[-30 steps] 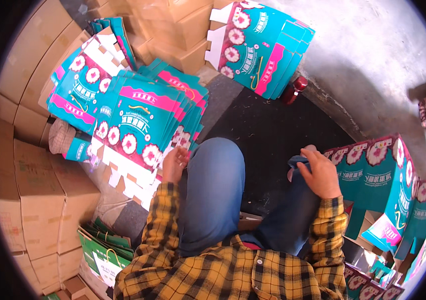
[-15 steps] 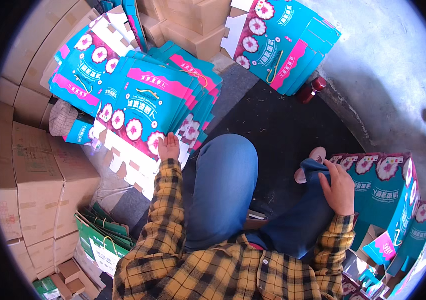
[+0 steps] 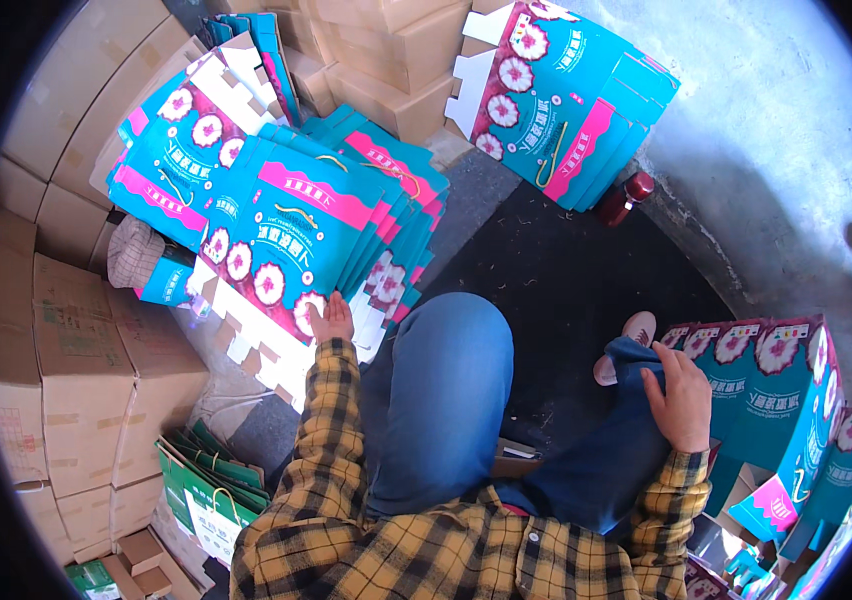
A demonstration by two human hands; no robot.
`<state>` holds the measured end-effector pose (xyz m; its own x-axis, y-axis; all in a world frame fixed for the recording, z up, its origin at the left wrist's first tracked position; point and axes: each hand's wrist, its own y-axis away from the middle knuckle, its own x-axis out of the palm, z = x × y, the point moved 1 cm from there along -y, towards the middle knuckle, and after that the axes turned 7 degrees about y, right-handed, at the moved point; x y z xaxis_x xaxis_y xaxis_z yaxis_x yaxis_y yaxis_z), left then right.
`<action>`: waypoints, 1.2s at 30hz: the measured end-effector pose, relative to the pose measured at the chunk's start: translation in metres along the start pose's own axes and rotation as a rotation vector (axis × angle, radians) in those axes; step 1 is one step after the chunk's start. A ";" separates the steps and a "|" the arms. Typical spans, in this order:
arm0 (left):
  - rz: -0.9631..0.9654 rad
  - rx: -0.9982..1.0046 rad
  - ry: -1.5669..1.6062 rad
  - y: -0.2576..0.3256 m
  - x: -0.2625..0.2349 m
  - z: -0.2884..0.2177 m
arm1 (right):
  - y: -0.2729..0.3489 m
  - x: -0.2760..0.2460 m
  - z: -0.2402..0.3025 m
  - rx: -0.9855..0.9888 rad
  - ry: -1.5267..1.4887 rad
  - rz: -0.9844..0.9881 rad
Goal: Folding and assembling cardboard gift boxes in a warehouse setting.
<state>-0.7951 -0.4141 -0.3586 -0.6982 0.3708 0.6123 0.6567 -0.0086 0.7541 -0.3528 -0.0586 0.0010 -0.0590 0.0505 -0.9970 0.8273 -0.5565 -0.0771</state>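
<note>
Stack of flat teal-and-pink printed cardboard cartons, head view: lies ahead-left. Left hand palm up at its near corner, fingers straighter than a second ago, thumb apart, gripping nothing; so seemingly no carton picked up. Right hand on blue denim trouser leg; can't tell if pinching cloth. White lettering on top panel, more on pink band.

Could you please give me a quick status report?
Left hand open, empty, by teal cartons. Right hand at right trouser leg. Cartons flat, overlapping. Left knee near cartons.
</note>
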 end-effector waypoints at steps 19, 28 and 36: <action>0.536 -0.487 -0.304 -0.072 -0.041 -0.016 | 0.013 0.026 -0.093 0.024 -0.699 0.002; 0.496 -0.288 -0.275 -0.029 -0.032 -0.043 | 0.035 0.161 -0.204 0.982 -1.174 -0.314; 0.299 -0.154 0.002 0.005 0.006 -0.073 | 0.127 0.364 -0.309 1.163 -0.848 0.001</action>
<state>-0.8166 -0.4794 -0.3337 -0.4817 0.3287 0.8124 0.7819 -0.2575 0.5678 -0.0964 0.1448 -0.3690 -0.7094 -0.2203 -0.6695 -0.0645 -0.9256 0.3729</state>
